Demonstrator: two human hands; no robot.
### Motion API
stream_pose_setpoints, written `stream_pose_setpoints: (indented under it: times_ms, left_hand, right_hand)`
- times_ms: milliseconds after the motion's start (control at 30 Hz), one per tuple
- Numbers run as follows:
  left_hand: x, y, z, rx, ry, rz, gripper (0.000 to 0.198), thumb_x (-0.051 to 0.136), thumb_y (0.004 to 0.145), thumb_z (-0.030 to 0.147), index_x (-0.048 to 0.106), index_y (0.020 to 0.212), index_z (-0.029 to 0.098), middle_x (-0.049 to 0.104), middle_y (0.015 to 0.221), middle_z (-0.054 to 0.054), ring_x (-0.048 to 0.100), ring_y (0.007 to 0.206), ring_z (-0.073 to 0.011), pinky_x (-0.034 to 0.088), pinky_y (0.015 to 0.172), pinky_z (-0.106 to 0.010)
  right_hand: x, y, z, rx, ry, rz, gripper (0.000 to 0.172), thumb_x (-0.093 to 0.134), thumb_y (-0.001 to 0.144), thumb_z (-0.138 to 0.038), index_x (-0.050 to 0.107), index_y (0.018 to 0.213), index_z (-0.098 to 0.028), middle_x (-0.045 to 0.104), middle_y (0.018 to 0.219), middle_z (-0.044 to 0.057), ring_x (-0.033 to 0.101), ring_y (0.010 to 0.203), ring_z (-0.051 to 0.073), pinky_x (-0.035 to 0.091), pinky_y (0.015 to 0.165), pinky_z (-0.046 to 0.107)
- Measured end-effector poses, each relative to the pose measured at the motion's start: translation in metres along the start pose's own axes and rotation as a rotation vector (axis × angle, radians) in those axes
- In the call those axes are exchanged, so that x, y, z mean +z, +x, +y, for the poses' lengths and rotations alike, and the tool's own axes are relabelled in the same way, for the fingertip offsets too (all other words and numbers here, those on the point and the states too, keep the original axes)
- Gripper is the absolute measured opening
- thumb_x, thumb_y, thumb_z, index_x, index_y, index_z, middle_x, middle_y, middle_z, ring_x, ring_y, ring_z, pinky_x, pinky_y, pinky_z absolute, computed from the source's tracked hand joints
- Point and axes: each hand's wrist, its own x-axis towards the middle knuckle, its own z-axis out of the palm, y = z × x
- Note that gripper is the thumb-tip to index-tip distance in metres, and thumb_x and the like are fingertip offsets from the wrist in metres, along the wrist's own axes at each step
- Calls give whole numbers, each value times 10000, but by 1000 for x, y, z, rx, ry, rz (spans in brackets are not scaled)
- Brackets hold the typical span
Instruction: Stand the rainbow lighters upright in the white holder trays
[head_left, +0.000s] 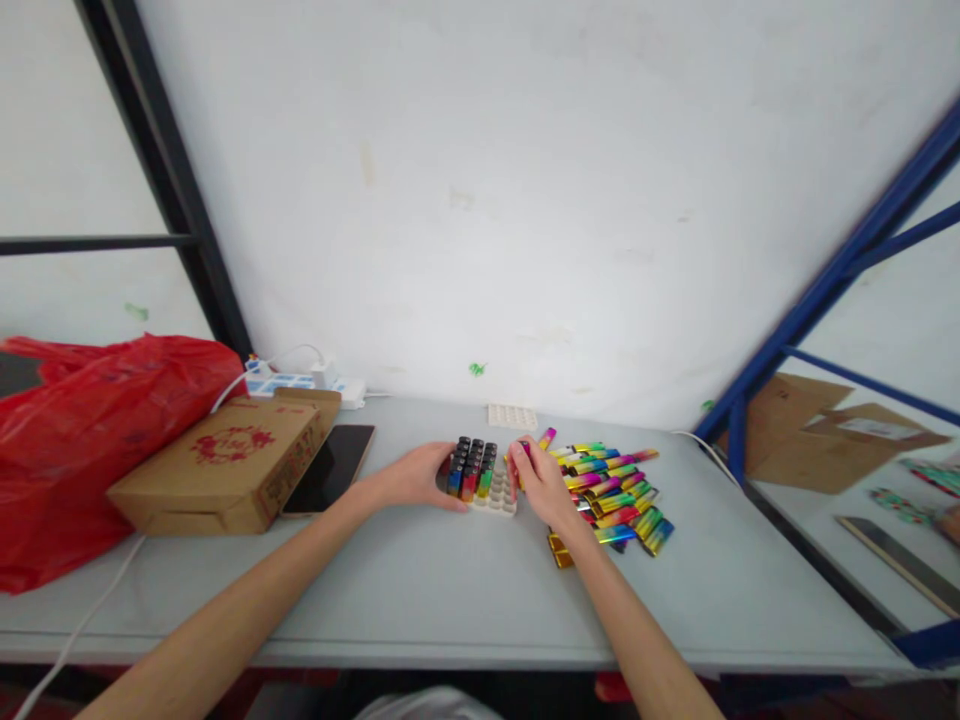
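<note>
On the grey table, a cream tray [498,497] with round pockets holds several upright lighters [471,466] with black tops and shiny coloured bodies in its left part. The pockets on its right side show bare. My left hand [420,477] curves round the left side of the tray and its lighters, thumb at the near corner and fingers at the far one. Above the tray's right edge, my right hand [538,480] pinches a reddish-purple lighter [524,449], mostly covered by the fingers. Just right of that hand spreads a loose pile of metallic rainbow lighters [619,490].
A second cream tray [512,416] lies near the wall. To the left are a dark tablet-like slab [337,460], a cardboard box [225,460], a red plastic bag [112,430] and a power strip [349,390]. A blue metal frame [825,280] borders the right side.
</note>
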Motion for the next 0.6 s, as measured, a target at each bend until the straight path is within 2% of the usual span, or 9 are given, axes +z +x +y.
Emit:
stream_pose_setpoints:
  times_ms: [67,133,233,333,500,600]
  left_hand:
    - [0,0,0,-3,-6,-5,822,863,618,679,659,1228,167,740,1191,-123,679,1049,-332,523,935,-398]
    - [0,0,0,0,-13,-4,800,867,621,667,666,1215,169,744,1174,-117,683,1032,-323,522,915,-382]
    - [1,0,0,11,-23,4,773,876,618,647,675,1199,178,754,1145,-104,688,1014,-315,517,889,-361]
    - [0,1,2,-2,-17,-2,760,884,619,625,677,1203,185,758,1145,-94,690,1010,-315,516,873,-356]
    - [-1,0,4,-11,3,-13,785,884,635,624,663,1253,194,745,1211,-98,684,1058,-328,517,917,-377]
    - [-1,-1,5,-8,18,-7,785,878,642,630,664,1256,190,740,1215,-109,681,1067,-328,513,928,-376]
  right_hand:
    - [-5,0,-3,-80,-66,-13,462,346,1067,-599,574,884,-242,662,823,35,618,704,196,466,680,306]
    - [-9,-1,-4,-166,-221,2,481,354,1070,-587,584,846,-229,663,850,50,615,776,204,456,724,306]
    - [-8,-4,-1,-176,-414,-13,551,353,1079,-571,517,684,-223,575,643,15,525,625,172,376,642,291]
    - [1,-7,4,-151,-472,-31,627,336,1090,-573,485,595,-218,524,537,5,467,526,149,311,579,294]
    - [12,-9,10,-241,-507,-27,652,329,1086,-628,607,687,-195,647,631,36,544,565,156,331,587,291]
    - [14,-9,9,-249,-604,-46,613,394,1070,-637,685,779,-183,690,677,51,585,589,170,353,598,290]
